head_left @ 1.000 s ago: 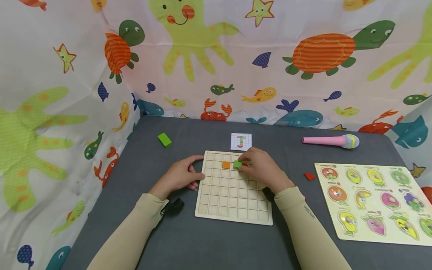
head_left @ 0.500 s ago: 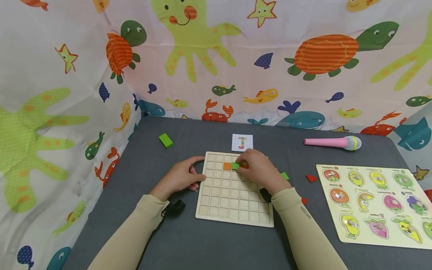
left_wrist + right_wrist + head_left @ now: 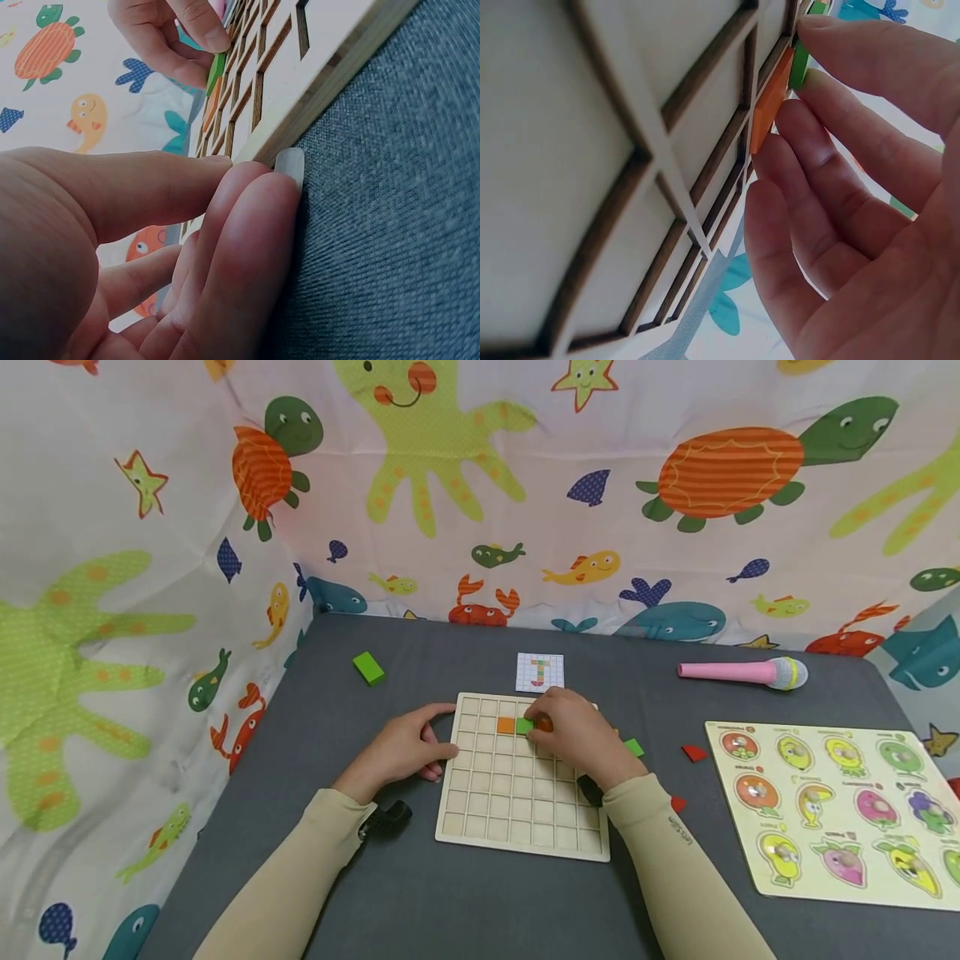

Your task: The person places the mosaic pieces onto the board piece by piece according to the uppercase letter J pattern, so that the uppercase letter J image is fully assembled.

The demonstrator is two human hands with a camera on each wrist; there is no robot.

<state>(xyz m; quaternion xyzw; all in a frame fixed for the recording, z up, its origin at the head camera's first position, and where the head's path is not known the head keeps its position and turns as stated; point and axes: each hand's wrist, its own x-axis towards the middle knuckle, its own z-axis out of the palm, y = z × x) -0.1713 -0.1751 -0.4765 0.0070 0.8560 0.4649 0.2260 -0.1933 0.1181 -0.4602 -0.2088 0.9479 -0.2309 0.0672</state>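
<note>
A wooden grid board (image 3: pixel 487 793) lies flat on the dark table. My left hand (image 3: pixel 397 749) holds its left edge near the far corner; in the left wrist view the thumb tip is at the rim beside curled fingers. My right hand (image 3: pixel 576 733) is over the far rows, pinching a green square tile (image 3: pixel 524 726) between thumb and index finger. That tile sits right beside an orange square tile (image 3: pixel 506 725) in the grid. Another orange-brown tile (image 3: pixel 543 724) shows partly under the right hand. The right wrist view shows the green tile (image 3: pixel 800 64) tilted at the fingertips.
Behind the board lies a grid card (image 3: pixel 540 672) with a coloured J pattern. A green rectangular block (image 3: pixel 368 668) is far left. Right of the board are a green piece (image 3: pixel 634 747), red pieces (image 3: pixel 693 752), a pink toy microphone (image 3: pixel 742 672) and a fruit puzzle board (image 3: pixel 832 860).
My right hand has moved slightly left with the green tile, which now stands next to the orange one. My left hand has stayed at the board's edge.
</note>
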